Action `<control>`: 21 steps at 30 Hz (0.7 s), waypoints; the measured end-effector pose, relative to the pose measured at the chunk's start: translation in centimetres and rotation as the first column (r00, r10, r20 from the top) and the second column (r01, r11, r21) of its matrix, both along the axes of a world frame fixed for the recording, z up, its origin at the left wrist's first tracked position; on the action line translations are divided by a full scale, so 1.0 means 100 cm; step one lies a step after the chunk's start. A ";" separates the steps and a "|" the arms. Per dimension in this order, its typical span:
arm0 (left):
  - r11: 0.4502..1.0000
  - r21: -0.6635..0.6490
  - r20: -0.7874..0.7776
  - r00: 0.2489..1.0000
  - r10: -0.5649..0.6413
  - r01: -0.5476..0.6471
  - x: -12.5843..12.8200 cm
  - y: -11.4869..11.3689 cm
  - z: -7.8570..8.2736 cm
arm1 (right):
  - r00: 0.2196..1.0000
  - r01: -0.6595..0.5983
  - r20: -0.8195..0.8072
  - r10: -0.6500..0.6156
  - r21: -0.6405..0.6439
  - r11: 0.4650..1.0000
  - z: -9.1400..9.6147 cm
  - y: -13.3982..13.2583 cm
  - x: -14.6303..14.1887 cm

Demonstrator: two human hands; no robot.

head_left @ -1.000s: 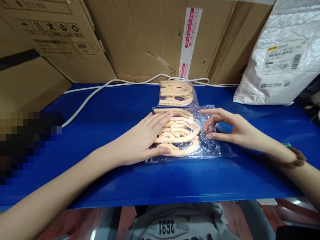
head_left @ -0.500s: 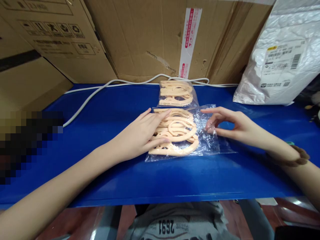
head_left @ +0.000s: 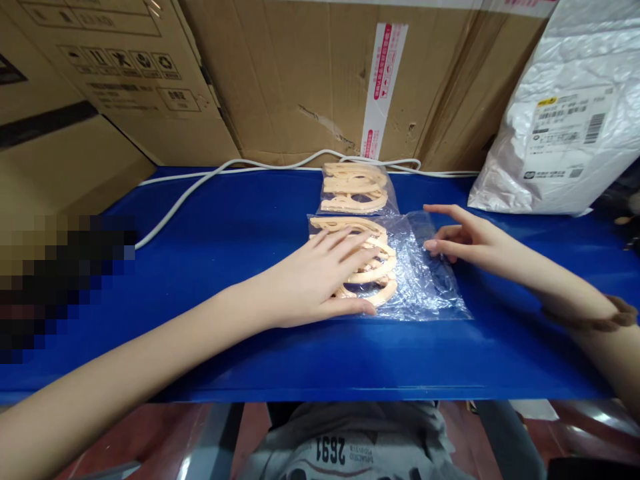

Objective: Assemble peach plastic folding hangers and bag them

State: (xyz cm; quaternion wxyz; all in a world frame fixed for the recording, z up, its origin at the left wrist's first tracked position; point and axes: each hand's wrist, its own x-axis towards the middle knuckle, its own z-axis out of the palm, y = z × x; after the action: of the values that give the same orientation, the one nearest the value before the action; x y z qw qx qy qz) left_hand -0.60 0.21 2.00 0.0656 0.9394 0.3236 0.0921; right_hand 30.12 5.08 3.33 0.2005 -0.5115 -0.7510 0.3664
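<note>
A clear plastic bag (head_left: pixel 415 293) lies on the blue table, its left part filled with peach-coloured plastic pieces that look like folding hangers (head_left: pixel 385 270). My left hand (head_left: pixel 325 273) rests flat on the filled part with its fingers spread, hiding some of the pieces. At the bag's right edge is my right hand (head_left: pixel 457 237), index finger stretched out and the other fingers loosely bent near the thumb. Nothing shows in its grasp; whether it touches the film I cannot tell. Just behind lies a second clear bag of similar pieces (head_left: pixel 353 187).
Cardboard boxes (head_left: pixel 310 80) stand along the back and left of the blue table (head_left: pixel 240 360). A white cable (head_left: pixel 175 223) runs along the back and curves to the left. At the back right stands a white, labelled shipping bag (head_left: pixel 555 180).
My left hand has slid right over the hangers, its fingers now spread wider. My right hand has moved slightly right and away from the film. The bag's empty end lies flatter.
</note>
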 end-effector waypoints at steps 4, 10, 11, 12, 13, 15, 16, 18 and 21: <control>0.997 0.077 0.031 0.999 -0.032 0.029 0.016 -0.002 -0.006 | 0.984 0.001 -0.180 -0.001 0.001 1.000 0.006 -0.010 -0.012; 0.996 0.078 0.117 0.992 -0.048 0.038 0.026 -0.008 -0.017 | 0.953 -0.009 -0.302 0.031 0.074 0.997 0.008 -0.019 -0.023; 0.995 0.087 0.128 0.990 -0.058 0.047 0.026 -0.009 -0.019 | 0.949 -0.010 -0.313 0.036 0.083 0.996 0.007 -0.020 -0.024; 0.993 0.101 0.132 0.988 -0.077 0.064 0.027 -0.010 -0.020 | 0.946 -0.008 -0.323 0.036 0.089 0.996 0.006 -0.021 -0.025; 0.989 0.119 0.130 0.986 -0.100 0.085 0.027 -0.010 -0.020 | 0.942 -0.003 -0.335 0.034 0.093 0.996 0.005 -0.021 -0.026; 0.980 0.156 0.120 0.982 -0.145 0.125 0.028 -0.012 -0.020 | 0.935 -0.013 -0.351 0.048 0.101 0.995 0.004 -0.021 -0.026; 0.975 0.172 0.120 0.979 -0.162 0.140 0.028 -0.013 -0.020 | 0.935 -0.030 -0.348 0.066 0.110 0.993 0.003 -0.021 -0.026; 0.966 0.202 0.136 0.972 -0.192 0.162 0.029 -0.015 -0.019 | 0.940 -0.082 -0.318 0.120 0.131 0.988 0.002 -0.021 -0.025; 0.944 0.257 0.149 0.957 -0.249 0.205 0.029 -0.017 -0.018 | 0.943 -0.161 -0.270 0.194 0.140 0.977 -0.001 -0.021 -0.023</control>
State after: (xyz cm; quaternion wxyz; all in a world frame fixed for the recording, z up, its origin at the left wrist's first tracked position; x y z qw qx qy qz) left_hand 2.30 -1.47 0.25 -0.0089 0.9593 0.1922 0.2066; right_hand 27.86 3.03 3.28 0.3007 -0.3717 -0.7778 0.4079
